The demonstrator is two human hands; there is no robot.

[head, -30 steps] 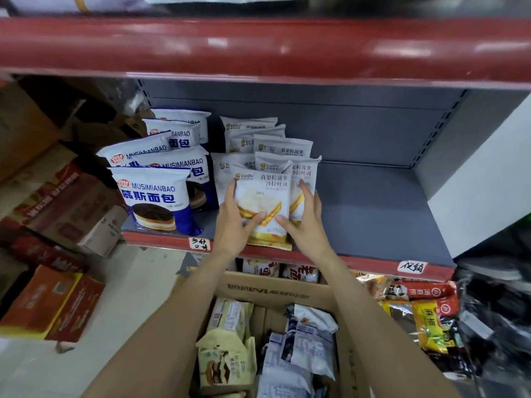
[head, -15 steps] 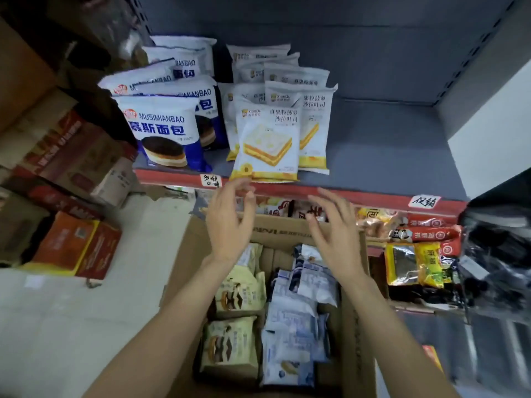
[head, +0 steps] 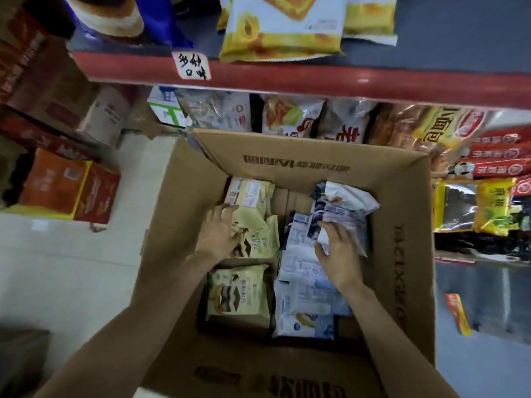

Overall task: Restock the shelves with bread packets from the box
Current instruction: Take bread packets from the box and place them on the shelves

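An open cardboard box [head: 287,165] stands on the floor below the red-edged shelf [head: 316,81]. Inside, pale yellow bread packets [head: 255,222] lie on the left and white and blue bread packets [head: 304,285] on the right. My left hand [head: 217,234] rests with fairly straight fingers on the left side of the upper yellow packet. My right hand [head: 340,252] pinches the edge of a white and blue packet [head: 344,214] between thumb and fingers. On the shelf above stand white and yellow sandwich packets [head: 281,27] and a blue packet [head: 115,15].
The lower shelf behind the box holds more bagged bread [head: 287,119]. Orange and red cartons [head: 69,188] sit on the floor at left. Red and yellow snack bags [head: 488,208] crowd the right side. Pale floor [head: 71,268] lies left of the box.
Both hands left the sandwich packet on the shelf and dropped into the box. The view tilted down, so the box now fills the middle.
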